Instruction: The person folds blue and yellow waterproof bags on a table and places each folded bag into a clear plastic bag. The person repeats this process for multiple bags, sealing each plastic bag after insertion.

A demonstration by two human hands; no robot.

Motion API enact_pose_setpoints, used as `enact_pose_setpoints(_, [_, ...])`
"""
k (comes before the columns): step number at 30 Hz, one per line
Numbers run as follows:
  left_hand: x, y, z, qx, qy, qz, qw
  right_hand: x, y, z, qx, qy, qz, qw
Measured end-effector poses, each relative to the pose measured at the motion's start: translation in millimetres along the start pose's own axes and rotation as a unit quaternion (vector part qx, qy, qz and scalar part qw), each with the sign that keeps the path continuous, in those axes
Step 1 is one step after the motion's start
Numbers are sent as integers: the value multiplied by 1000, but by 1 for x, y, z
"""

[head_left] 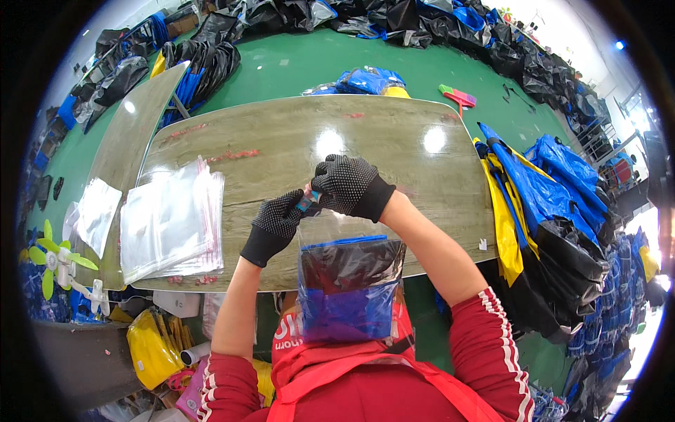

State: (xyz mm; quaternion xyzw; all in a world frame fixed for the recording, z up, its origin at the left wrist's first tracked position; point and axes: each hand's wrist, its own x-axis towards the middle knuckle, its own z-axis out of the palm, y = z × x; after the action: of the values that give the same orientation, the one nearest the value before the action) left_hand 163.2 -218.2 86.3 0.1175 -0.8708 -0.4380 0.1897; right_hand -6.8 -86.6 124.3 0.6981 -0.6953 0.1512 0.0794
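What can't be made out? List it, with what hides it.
All in the head view:
Small blue item: its full shape, partly covered by the left hand and right hand.
Clear bags: their number, lost in overlap and glare.
Blue bundle: its base, hidden by the table's far edge.
Red top: cut off by the lower edge.

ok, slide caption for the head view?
Gloved left hand and right hand meet at a small blue item above the table; a bagged blue and black bundle is at its near edge.
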Motion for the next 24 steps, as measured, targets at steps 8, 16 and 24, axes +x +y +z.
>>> enact_pose_setpoints(8, [-1, -3, -16, -223, -10, -185, 957, -69, 78, -119, -12, 441, 476, 761])
enact_pose_setpoints(16, [2, 6, -41, -386, -73, -225, 892, -148, 26, 0, 618, 123, 387, 674])
enact_pose_setpoints(24, [-74, 8, -40, -1, -234, 51, 971, -223, -11, 2, 356, 20, 139, 924])
